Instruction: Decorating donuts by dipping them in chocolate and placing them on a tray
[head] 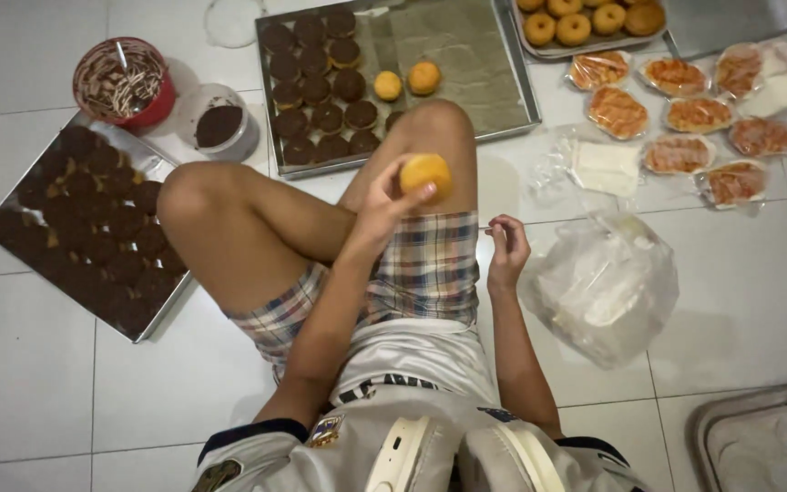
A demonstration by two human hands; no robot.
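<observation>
Your left hand point(383, 202) has the round, golden-yellow plain doughnut point(426, 173) up in the air, just in front of your raised knee and above the checked shorts point(425, 264). It looks light and soft, the kind of bun that dents if you squeeze, so the edge grip you have is the sensible one: fingertips curled round the rim, thumb underneath, palm kept off it. No glaze shows on it, so it should not be slippery or sticky yet.

Your right hand point(506, 248) sits lower, beside your thigh, with the fingers drawn together on something thin like a stick or skewer point(489, 230); it is too small to make out clearly.

Ahead of you on the white tiled floor point(29, 364), the long metal baking tray point(526, 87) carries rows of chocolate-topped doughnuts and two more plain golden ones on its paper. To your left lies a second metal tray of dark coated doughnuts point(93, 228), with a red tub of chocolate sprinkles point(123, 82) and a clear tub of dark chocolate point(219, 123) near it. On your right, a crumpled clear plastic bag point(608, 282) rests near your wrist.
</observation>
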